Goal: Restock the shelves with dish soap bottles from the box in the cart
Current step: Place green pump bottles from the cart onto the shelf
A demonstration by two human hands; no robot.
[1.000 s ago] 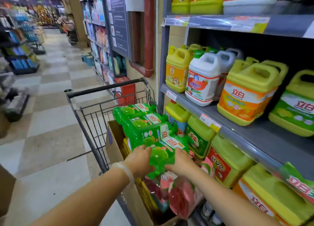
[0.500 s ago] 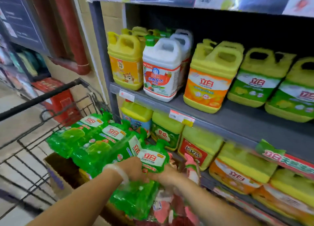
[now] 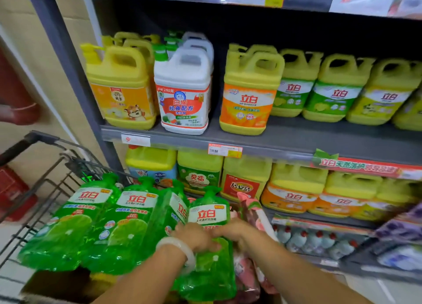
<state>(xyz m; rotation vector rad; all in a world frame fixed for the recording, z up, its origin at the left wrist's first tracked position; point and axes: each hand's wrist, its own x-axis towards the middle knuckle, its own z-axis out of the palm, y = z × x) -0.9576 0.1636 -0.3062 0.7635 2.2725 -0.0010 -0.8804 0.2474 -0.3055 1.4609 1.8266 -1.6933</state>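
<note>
**Kid:** Four green soap bags are poking up out of the cart [image 3: 45, 166]. Did any go on the shelf yet?

**Helper:** I can't see any green soap bag on the shelves. The middle shelf [image 3: 296, 139] has big jugs, yellow ones and a white jug [image 3: 182, 91]. The lower shelf [image 3: 319, 221] has more yellow jugs. So I think the job has only just started.

**Kid:** Where are the bags now?

**Helper:** They lean in a row in the brown box [image 3: 57, 283] that sits in the cart. The cart is right beside the shelves. Some pink bags [image 3: 249, 212] are stuffed in next to them, on the right.

**Kid:** What are the hands doing?

**Helper:** The left hand [image 3: 194, 236] and the right hand [image 3: 237, 231] are both on the nearest green bag [image 3: 209, 214]. The fingers curl around its middle, one hand on each side, and the hands almost touch. It looks like a squeeze to pull it out.

**Kid:** Is it out yet?

**Helper:** No. Its bottom is still down by the box, with the others.

**Kid:** So what is left?

**Helper:** Nearly all of it, I think. This bag has to come up and find a spot on a shelf. Then the other three green bags [image 3: 114, 223] need a turn too.
</note>
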